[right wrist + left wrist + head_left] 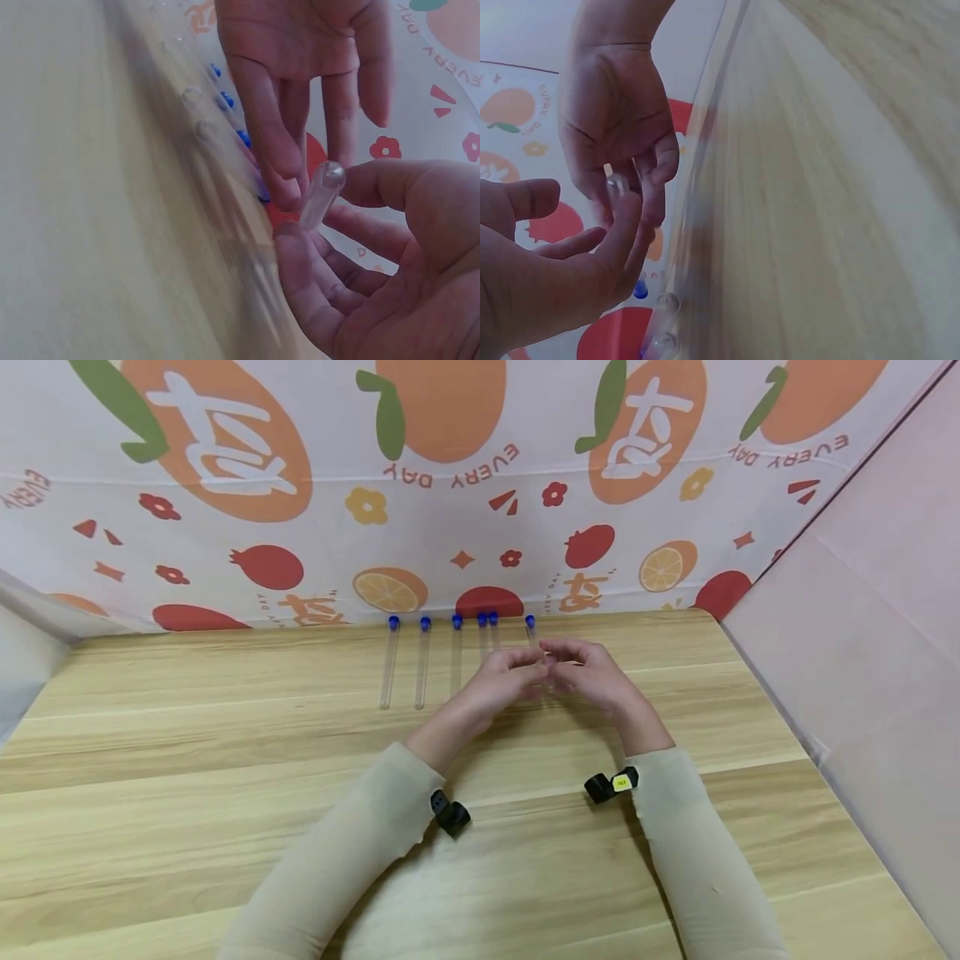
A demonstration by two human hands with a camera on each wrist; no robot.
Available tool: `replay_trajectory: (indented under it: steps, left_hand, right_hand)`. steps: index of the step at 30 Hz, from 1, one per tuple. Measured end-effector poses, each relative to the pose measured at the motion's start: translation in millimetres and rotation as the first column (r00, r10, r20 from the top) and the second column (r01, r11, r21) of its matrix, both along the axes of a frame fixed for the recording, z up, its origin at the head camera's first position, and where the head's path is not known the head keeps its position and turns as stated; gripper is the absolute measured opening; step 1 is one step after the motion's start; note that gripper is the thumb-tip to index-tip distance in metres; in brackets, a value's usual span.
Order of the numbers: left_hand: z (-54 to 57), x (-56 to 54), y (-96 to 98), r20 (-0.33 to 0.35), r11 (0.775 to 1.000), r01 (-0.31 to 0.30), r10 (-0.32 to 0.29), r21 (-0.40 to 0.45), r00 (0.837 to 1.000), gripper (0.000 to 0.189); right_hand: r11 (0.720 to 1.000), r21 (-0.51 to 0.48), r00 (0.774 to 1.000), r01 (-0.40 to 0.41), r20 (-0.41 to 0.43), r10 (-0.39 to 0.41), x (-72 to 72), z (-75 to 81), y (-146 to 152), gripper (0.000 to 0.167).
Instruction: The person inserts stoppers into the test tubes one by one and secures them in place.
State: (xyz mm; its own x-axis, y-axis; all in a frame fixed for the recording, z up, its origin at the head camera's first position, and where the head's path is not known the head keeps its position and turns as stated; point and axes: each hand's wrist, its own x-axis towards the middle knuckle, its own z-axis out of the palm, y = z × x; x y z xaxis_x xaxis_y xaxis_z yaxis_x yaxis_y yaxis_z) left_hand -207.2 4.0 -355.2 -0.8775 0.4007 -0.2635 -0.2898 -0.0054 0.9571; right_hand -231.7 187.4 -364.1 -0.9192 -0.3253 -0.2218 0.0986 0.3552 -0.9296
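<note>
A clear test tube (321,201) with a blue cap (530,621) stands at the right end of a row of similar tubes. My right hand (592,675) holds this tube with its fingers bent about it. From the other side, my left hand (498,681) touches it with fairly straight fingertips, and its thumb (536,199) stands apart in the left wrist view. The two hands hide much of the tube's length in the head view. Its rounded bare end shows between the hands in the right wrist view.
Several more blue-capped test tubes, among them the leftmost tube (389,668) and its neighbour (422,668), lie side by side on the wooden table (225,760), caps toward the back. A fruit-patterned cloth (315,527) hangs behind. A pale wall (862,610) borders the right.
</note>
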Motion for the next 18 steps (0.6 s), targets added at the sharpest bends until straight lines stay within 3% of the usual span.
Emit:
replay_trajectory:
  steps: [7,18]
  left_hand:
    - [-0.3,2.4,2.8,0.027,1.000,-0.015,0.015,-0.006,1.000,0.047]
    - [-7.1,2.1,5.8,0.020,1.000,-0.010,0.010,0.022,1.000,0.044]
  right_hand:
    - [0.999,0.047,1.000,0.008,-0.012,-0.008,-1.7,-7.5,-2,0.041]
    - [0.993,0.071,0.995,0.097,0.011,-0.098,-2.7,-15.5,-7,0.032]
